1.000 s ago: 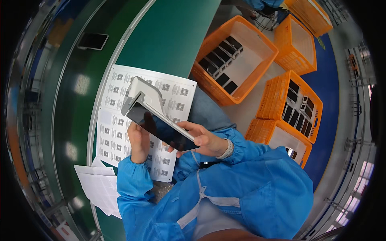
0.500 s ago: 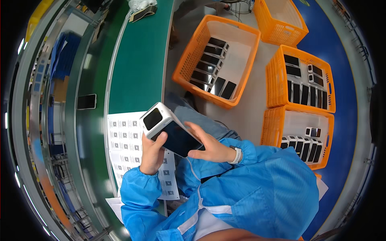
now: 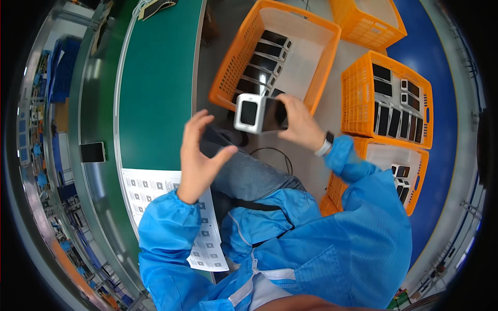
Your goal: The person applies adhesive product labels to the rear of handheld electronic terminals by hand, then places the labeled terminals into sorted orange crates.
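My right hand (image 3: 302,124) grips a white handheld terminal (image 3: 249,114) by its dark-screened end, thumb and fingers on opposite sides. The terminal's boxy white end, with a small dark window, points left. It is held in front of the near lip of an orange crate (image 3: 225,72), where several similar terminals lie in a row; part of that row is hidden behind it. My left hand (image 3: 199,158) is empty, thumb and fingers spread apart, above the edge of the green table (image 3: 161,93). Sheets of printed labels (image 3: 207,241) lie under my left forearm.
Two more orange crates with terminals, one farther (image 3: 358,103) and one nearer (image 3: 338,186), stand at the right. Another crate (image 3: 371,31) is at the back right. A dark-screened device (image 3: 93,152) lies on the green strip beyond the table. A dark cable (image 3: 280,151) loops over the floor.
My left hand has let go of the terminal and opened. My right hand has carried the terminal right and away from me, toward the orange crate. The view has shifted slightly.
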Demonstrator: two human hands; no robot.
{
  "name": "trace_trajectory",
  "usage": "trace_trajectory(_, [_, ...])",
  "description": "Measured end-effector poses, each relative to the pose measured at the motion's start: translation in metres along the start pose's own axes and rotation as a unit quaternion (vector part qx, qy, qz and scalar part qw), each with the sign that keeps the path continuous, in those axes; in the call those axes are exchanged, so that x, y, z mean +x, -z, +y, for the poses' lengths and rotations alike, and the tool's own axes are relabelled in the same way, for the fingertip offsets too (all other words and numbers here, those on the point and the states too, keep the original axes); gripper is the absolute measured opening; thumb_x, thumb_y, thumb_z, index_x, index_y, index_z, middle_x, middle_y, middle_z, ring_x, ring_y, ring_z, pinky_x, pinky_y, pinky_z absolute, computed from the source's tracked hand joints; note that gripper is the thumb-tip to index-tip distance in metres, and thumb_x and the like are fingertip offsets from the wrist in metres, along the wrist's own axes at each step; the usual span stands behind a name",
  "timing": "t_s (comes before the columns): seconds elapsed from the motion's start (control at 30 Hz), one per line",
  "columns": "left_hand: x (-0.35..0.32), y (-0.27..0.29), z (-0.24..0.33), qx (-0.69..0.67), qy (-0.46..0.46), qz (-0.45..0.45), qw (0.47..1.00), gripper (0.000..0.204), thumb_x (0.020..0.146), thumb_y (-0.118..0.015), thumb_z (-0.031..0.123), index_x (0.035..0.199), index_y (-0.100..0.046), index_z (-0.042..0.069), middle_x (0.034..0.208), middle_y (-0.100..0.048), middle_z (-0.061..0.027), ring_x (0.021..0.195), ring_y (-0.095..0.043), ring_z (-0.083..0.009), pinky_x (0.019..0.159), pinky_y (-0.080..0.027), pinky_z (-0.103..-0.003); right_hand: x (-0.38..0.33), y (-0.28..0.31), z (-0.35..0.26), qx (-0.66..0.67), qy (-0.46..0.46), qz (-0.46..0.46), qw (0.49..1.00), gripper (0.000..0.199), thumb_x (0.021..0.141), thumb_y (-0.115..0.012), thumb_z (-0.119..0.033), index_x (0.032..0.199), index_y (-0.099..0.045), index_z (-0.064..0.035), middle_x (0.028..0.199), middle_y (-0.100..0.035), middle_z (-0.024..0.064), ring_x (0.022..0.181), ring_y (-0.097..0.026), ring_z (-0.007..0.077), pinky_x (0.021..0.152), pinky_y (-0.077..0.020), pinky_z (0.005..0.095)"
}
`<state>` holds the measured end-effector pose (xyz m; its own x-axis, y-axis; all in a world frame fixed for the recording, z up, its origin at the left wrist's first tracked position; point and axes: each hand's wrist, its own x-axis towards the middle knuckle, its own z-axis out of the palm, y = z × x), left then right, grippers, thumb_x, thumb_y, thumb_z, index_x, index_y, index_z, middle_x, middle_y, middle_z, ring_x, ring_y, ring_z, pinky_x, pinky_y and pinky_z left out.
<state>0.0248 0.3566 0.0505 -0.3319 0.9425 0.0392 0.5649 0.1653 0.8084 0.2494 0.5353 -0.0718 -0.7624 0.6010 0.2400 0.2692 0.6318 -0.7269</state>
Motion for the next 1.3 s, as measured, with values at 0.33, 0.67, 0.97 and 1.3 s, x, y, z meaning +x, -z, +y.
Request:
trace_trajectory(0.33, [0.099,0.005,-0.065,0.398,0.001,0.084,0.913,0.086,0.08,-0.075,0.017,0.154,-0.035,-0.001,0.161,-0.034,-0.0227,0.151,-0.029,-0.0408,0.123,-0.023,-0.054,0.104,0.008,0.305,-0.485,0.162,-0.263,0.818,0.054,0.079,-0.068,-0.002,0.128,-0.049,-0.0121,0.121,-0.055,0.0122,0.123,-0.052,0.0328,0.116,-0.0341,0.0533])
trace_trajectory(0.67, [0.137,0.009,-0.075,0.407,0.02,0.04,0.912,0.078,0.08,-0.054,-0.002,0.156,-0.035,0.001,0.163,-0.033,-0.0214,0.153,-0.027,-0.0407,0.125,-0.021,-0.049,0.151,-0.089,0.466,-0.597,0.15,-0.352,0.705,0.034,0.097,-0.057,-0.019,0.129,-0.05,-0.0232,0.136,-0.054,0.0076,0.139,-0.045,0.0322,0.12,-0.0264,0.0599])
trace_trajectory(0.97, [0.128,0.008,-0.083,0.392,0.124,0.006,0.912,0.08,0.093,-0.053,0.019,0.163,-0.016,0.004,0.168,-0.019,-0.0201,0.152,-0.027,-0.0424,0.119,-0.034,-0.056,0.168,-0.154,0.548,-0.621,0.14,-0.321,0.702,0.036,0.099,-0.054,-0.02,0.134,-0.05,-0.0306,0.145,-0.05,0.0119,0.144,-0.039,0.0362,0.118,-0.0294,0.0595])
trace_trajectory(1.3, [0.118,0.007,-0.088,0.438,0.13,0.038,0.889,0.077,0.085,-0.058,0.032,0.156,-0.031,0.014,0.165,-0.023,-0.0228,0.148,-0.026,-0.0515,0.112,-0.037,-0.067,0.168,-0.184,0.583,-0.664,0.08,-0.259,0.697,0.041,0.101,-0.05,-0.022,0.141,-0.049,-0.0292,0.154,-0.042,0.0122,0.144,-0.038,0.0361,0.114,-0.0321,0.0536])
